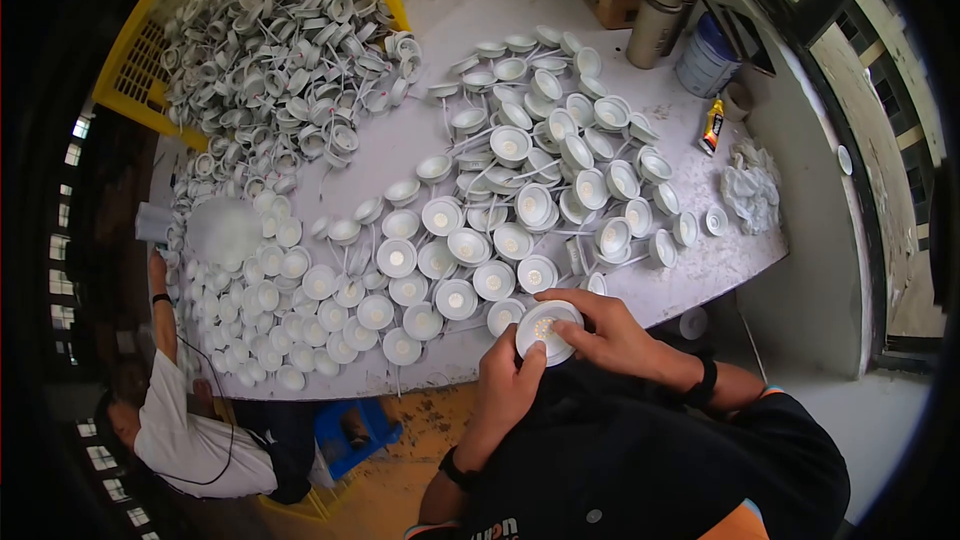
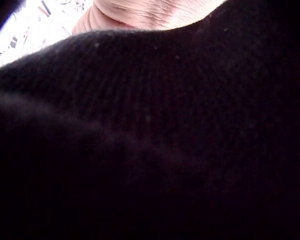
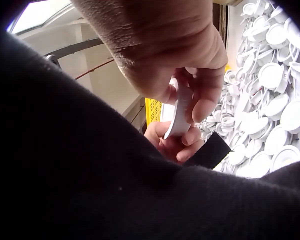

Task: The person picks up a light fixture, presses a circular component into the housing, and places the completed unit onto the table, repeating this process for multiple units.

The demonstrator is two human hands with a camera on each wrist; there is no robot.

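Note:
A round white LED downlight (image 1: 546, 322) is held between both hands at the table's front edge, its face with small yellowish LEDs turned up. My left hand (image 1: 505, 386) grips the near left side, thumb on the face. From the right, my right hand (image 1: 618, 338) pinches the rim, thumb over the face and fingers around the far side. In the right wrist view the downlight (image 3: 180, 111) appears edge-on between the right hand (image 3: 162, 47) above and left fingertips (image 3: 189, 151) below. Dark fabric fills most of the left wrist view, hiding the left fingers.
Many similar downlights (image 1: 455, 300) with white cables cover the table (image 1: 690, 285). A yellow crate (image 1: 140, 70) heaped with white parts stands back left. Toward the back right are a steel flask (image 1: 655, 25), a tub (image 1: 708, 60) and crumpled plastic (image 1: 750, 190). Another person (image 1: 200, 430) sits at left.

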